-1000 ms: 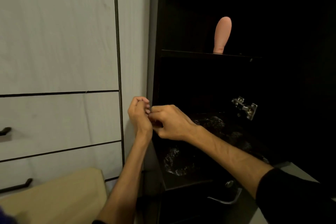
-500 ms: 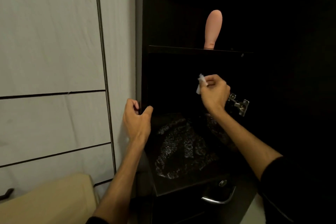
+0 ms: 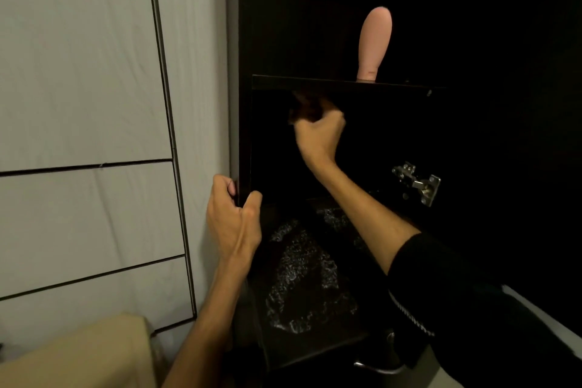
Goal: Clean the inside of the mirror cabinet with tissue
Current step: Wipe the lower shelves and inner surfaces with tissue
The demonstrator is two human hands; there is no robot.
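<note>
The dark mirror cabinet stands open, and its inside is almost black. My left hand grips the cabinet's left front edge, thumb inside and fingers outside. My right hand reaches into the lower compartment with its fingers curled, pressed against the back wall just below the shelf. The tissue it pinched a moment ago is hidden inside the fist. A dim reflection of the hand shows on the glossy wall above it.
A pink rounded object stands on the shelf. A metal hinge sits on the right inner wall. Crinkled shiny plastic lies on the compartment floor, with a chrome handle below. Pale wood panels and a beige surface lie at left.
My hands came apart. The left took hold of the cabinet edge. The right carried the white tissue up and left into the compartment, under the shelf, where the tissue no longer shows.
</note>
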